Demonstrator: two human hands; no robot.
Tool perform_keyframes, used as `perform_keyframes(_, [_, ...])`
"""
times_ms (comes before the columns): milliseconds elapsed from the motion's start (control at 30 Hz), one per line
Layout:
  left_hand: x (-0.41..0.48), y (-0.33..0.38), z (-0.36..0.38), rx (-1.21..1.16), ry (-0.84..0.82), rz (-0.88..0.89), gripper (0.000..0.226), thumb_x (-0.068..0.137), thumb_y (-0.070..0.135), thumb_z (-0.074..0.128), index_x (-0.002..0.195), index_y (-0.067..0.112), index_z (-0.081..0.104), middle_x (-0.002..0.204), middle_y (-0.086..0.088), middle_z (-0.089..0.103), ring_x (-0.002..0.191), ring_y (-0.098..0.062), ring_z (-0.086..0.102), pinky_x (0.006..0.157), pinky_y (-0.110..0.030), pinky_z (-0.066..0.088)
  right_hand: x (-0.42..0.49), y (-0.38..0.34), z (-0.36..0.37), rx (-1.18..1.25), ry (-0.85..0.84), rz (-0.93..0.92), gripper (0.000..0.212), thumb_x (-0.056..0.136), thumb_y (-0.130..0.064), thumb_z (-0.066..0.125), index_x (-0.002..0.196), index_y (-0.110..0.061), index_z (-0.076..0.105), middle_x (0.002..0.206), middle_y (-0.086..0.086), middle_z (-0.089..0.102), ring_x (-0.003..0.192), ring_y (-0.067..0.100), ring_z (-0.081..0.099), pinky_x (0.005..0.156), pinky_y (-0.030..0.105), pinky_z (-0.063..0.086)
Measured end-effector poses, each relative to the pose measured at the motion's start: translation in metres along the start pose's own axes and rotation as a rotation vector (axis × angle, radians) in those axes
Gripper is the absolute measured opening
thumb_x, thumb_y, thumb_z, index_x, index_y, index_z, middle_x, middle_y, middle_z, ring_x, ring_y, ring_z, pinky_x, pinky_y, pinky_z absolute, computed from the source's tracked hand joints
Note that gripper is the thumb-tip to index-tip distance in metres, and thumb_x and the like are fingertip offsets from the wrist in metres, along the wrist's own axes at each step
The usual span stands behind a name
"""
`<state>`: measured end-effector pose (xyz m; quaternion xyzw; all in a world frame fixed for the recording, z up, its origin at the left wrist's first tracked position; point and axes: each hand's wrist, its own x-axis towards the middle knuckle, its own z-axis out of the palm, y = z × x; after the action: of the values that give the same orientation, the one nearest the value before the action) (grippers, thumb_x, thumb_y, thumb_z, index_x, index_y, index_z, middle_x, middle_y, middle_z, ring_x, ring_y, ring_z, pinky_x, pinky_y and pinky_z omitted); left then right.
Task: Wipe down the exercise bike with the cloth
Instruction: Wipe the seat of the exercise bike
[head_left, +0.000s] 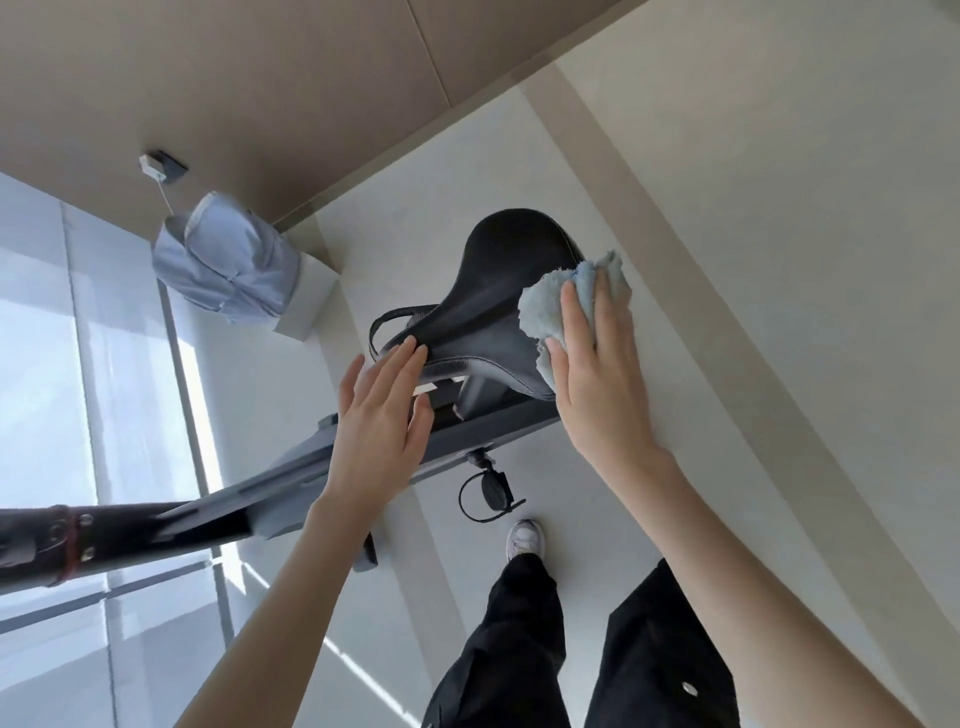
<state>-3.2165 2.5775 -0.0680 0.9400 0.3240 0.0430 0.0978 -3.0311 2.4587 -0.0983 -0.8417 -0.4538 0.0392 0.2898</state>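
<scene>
Cloth (549, 307), partly hidden under right hand's (602, 387) flat fingers (574, 325), meets saddle (496, 291); left hand's (378, 418) fingers flat.

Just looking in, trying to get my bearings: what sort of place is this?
Probably a room in a home rather than a gym: just one exercise bike is in view on a pale tiled floor, a light blue backpack sits by a white box, and a big window has sheer blinds.
</scene>
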Motion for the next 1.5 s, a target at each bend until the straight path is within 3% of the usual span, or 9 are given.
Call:
perform_keyframes(200, [-0.014,-0.046,-0.003,-0.076,0.014,0.091,0.044,0.095,0.019,0.035,0.134,0.003,0.049,0.140,-0.009,0.048,0.115,-0.016,0.052,0.115,-0.044,0.020,0.005,-0.047,0.038,-0.404,0.072,0.020,0.045,0.099,-0.028,0.041,0.138,-0.005,0.041,0.143,0.018,0.042,0.133,0.035,0.037,0.110,0.052,0.028])
perform_keyframes(400, [-0.018,-0.053,0.000,-0.181,0.003,0.137,0.046,0.095,0.018,0.036,0.138,0.004,0.042,0.142,-0.008,0.046,0.132,-0.011,0.038,0.115,-0.042,0.020,0.005,-0.112,0.089,-0.278,0.091,-0.108,0.047,0.099,-0.029,0.034,0.139,-0.005,0.040,0.145,0.017,0.039,0.135,0.033,0.035,0.114,0.045,0.025])
perform_keyframes(500, [-0.019,-0.053,0.000,-0.220,-0.007,0.143,0.048,0.094,0.012,0.039,0.141,0.003,0.038,0.142,-0.009,0.045,0.129,-0.004,0.037,0.115,-0.046,0.022,0.003,-0.103,0.090,-0.324,0.125,-0.139,0.047,0.099,-0.032,0.038,0.138,-0.007,0.042,0.142,0.016,0.044,0.133,0.031,0.039,0.113,0.043,0.027])
perform_keyframes(700, [-0.018,-0.051,-0.001,-0.127,-0.037,0.249,0.051,0.092,0.010,0.043,0.142,0.003,0.037,0.147,-0.009,0.039,0.133,-0.015,0.036,0.115,-0.046,0.020,-0.024,-0.051,0.070,-0.516,0.272,0.051,0.046,0.094,-0.022,0.055,0.137,-0.012,0.045,0.141,0.013,0.046,0.131,0.030,0.041,0.111,0.045,0.030])
perform_keyframes(867, [0.000,-0.033,-0.001,-0.073,-0.038,0.304,0.051,0.094,0.019,0.037,0.143,0.005,0.036,0.150,-0.009,0.036,0.135,-0.018,0.035,0.117,-0.043,0.015,-0.047,-0.039,0.059,-0.209,0.281,0.229,0.048,0.098,-0.025,0.044,0.141,-0.006,0.037,0.148,0.022,0.030,0.138,0.040,0.023,0.110,0.053,0.028])
perform_keyframes(1000, [0.018,-0.022,0.001,-0.008,-0.036,0.311,0.052,0.094,0.020,0.038,0.145,0.007,0.034,0.151,-0.008,0.035,0.137,-0.016,0.031,0.117,-0.040,0.008,-0.030,-0.037,0.043,0.088,0.300,0.214,0.044,0.101,-0.022,0.034,0.139,0.001,0.038,0.148,0.028,0.023,0.140,0.044,0.014,0.111,0.055,0.024])
perform_keyframes(1200, [0.020,-0.008,0.004,0.027,-0.079,0.279,0.053,0.094,0.026,0.028,0.143,0.006,0.038,0.149,-0.008,0.038,0.138,-0.020,0.034,0.117,-0.040,0.009,0.015,-0.007,0.008,0.283,0.124,0.140,0.040,0.098,-0.016,0.039,0.133,0.002,0.045,0.147,0.023,0.030,0.138,0.036,0.026,0.113,0.041,0.023])
perform_keyframes(1367, [0.020,0.000,0.002,0.002,-0.067,0.211,0.051,0.091,0.017,0.032,0.141,0.007,0.042,0.147,-0.007,0.040,0.138,-0.018,0.034,0.118,-0.044,0.008,0.072,0.010,-0.011,0.331,-0.168,0.248,0.042,0.101,-0.025,0.032,0.141,-0.014,0.035,0.146,0.013,0.036,0.132,0.029,0.035,0.103,0.037,0.030])
perform_keyframes(1500, [0.020,0.000,0.005,-0.024,-0.059,0.185,0.053,0.087,0.010,0.036,0.140,0.008,0.042,0.147,-0.006,0.040,0.138,-0.016,0.032,0.118,-0.044,0.006,0.066,0.010,-0.007,0.320,-0.110,0.253,0.042,0.100,-0.027,0.035,0.140,-0.016,0.037,0.142,0.011,0.040,0.125,0.030,0.042,0.096,0.037,0.034])
